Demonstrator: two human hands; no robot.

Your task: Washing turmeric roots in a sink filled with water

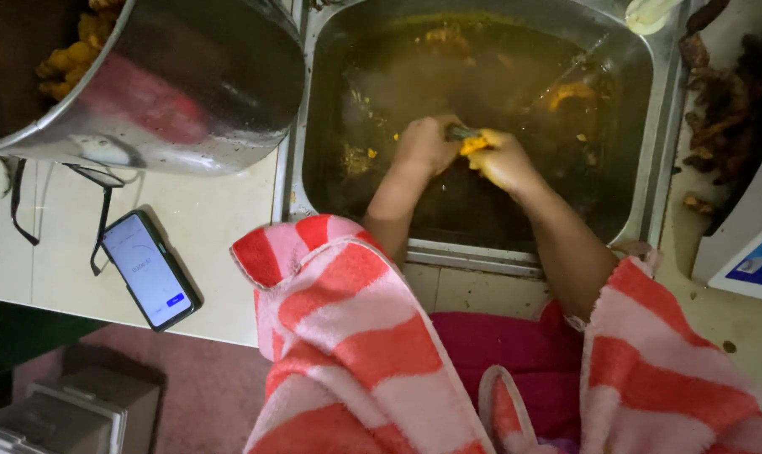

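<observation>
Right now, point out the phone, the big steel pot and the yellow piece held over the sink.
phone (pixel 150 271), head view, middle of its lit screen.
steel pot (pixel 204 84), head view, its shiny outer wall.
yellow piece (pixel 474 145), head view, the part showing between the hands.

Both hands met inside the sink (pixel 662 126), the left hand (pixel 425 145) just left of the right hand (pixel 505 160), touching around a small piece (pixel 473 145) held between them over the water. Left of the sink, on the counter (pixel 221 227), stood a big metal pot (pixel 171 92) (chunks (pixel 70 59) lay inside it). Nearer the counter's front edge lay a phone (pixel 150 269), with a cord (pixel 103 210) beside it. Right of the sink, scraps (pixel 721 109) were piled on the counter.
</observation>
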